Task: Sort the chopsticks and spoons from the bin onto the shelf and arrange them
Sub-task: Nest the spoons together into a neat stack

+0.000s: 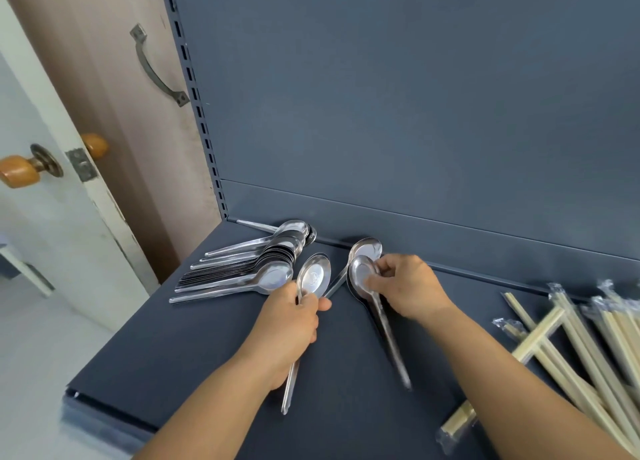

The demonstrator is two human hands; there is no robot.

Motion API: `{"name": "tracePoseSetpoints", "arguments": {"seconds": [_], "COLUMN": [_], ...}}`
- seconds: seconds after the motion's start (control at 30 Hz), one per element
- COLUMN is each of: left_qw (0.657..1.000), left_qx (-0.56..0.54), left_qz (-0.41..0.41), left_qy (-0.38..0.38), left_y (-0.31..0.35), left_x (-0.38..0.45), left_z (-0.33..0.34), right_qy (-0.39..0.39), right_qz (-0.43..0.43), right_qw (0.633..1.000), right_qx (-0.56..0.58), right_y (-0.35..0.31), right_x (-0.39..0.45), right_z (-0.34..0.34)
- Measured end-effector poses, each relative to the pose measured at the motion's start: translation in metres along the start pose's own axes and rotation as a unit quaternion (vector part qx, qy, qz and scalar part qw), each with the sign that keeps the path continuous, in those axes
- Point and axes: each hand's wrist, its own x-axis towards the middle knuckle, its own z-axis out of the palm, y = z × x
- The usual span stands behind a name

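A fanned stack of steel spoons [256, 265] lies at the back left of the dark grey shelf [194, 349]. My left hand [294, 324] grips a spoon [313, 278] by its handle, bowl pointing up and away, just right of the stack. My right hand [405, 285] pinches the bowl end of a small bunch of spoons [362, 272], whose handles trail toward me. One more spoon [365, 248] lies behind them by the back lip. Wrapped wooden chopsticks [588, 342] are piled at the right.
The shelf's back panel [415, 113] rises straight behind the spoons. A slotted upright [201, 120] marks the shelf's left side, with a door [86, 113] and its knobs beyond. The shelf's front edge [104, 411] drops off at lower left.
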Motion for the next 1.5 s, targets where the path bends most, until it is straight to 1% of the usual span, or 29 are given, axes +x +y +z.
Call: {"name": "tracePoseSetpoints", "arguments": {"seconds": [0.1,0.2,0.37,0.57,0.63,0.77,0.9,0.97,1.07,1.13,1.2,1.33,1.43,1.5], "left_qw": [1.000,0.999,0.997,0.988,0.987,0.992,0.993,0.993,0.996,0.997,0.997,0.997,0.997,0.997], "left_qx": [-0.019,-0.035,-0.070,-0.121,-0.131,-0.118,-0.093,-0.084,-0.055,-0.037,-0.036,-0.056,-0.060,-0.061], "left_qz": [0.005,0.011,0.013,0.017,0.019,0.016,0.032,0.030,0.020,0.016,0.013,0.000,-0.005,-0.006], "left_qy": [0.004,0.007,-0.023,-0.097,-0.090,-0.045,-0.069,-0.078,-0.072,-0.064,-0.060,-0.061,-0.054,-0.052], "left_y": [0.004,0.009,0.014,0.016,0.017,0.019,0.019,0.017,0.014,0.013,0.014,0.016,0.015,0.015], "left_x": [-0.002,-0.002,0.000,-0.011,-0.014,-0.015,-0.018,-0.017,-0.014,-0.012,-0.011,-0.008,-0.006,-0.005], "left_z": [0.000,0.005,0.019,0.026,0.024,0.018,0.013,0.011,0.006,0.002,0.000,-0.002,-0.004,-0.007], "right_qy": [0.011,0.015,-0.003,0.018,0.022,0.024,0.015,0.008,0.015,0.049,0.080,0.086,0.105,0.105], "right_qz": [0.013,0.030,0.017,0.032,0.025,-0.001,-0.036,-0.039,-0.025,-0.006,0.023,0.085,0.093,0.091], "right_qw": [0.999,0.991,0.972,0.954,0.954,0.963,0.988,0.990,0.990,0.989,0.990,0.991,0.990,0.990], "right_qx": [0.036,0.127,0.234,0.297,0.299,0.270,0.148,0.132,0.140,0.138,0.115,0.053,0.007,-0.001], "right_y": [0.003,0.001,-0.016,-0.027,-0.029,-0.031,-0.035,-0.037,-0.035,-0.027,-0.016,0.007,0.008,0.003], "right_x": [-0.002,-0.008,-0.025,-0.036,-0.039,-0.041,-0.041,-0.040,-0.034,-0.024,-0.010,0.022,0.036,0.040], "right_z": [-0.007,-0.016,-0.018,-0.004,-0.001,0.004,0.011,0.012,0.009,0.007,0.006,0.016,0.025,0.027]}}
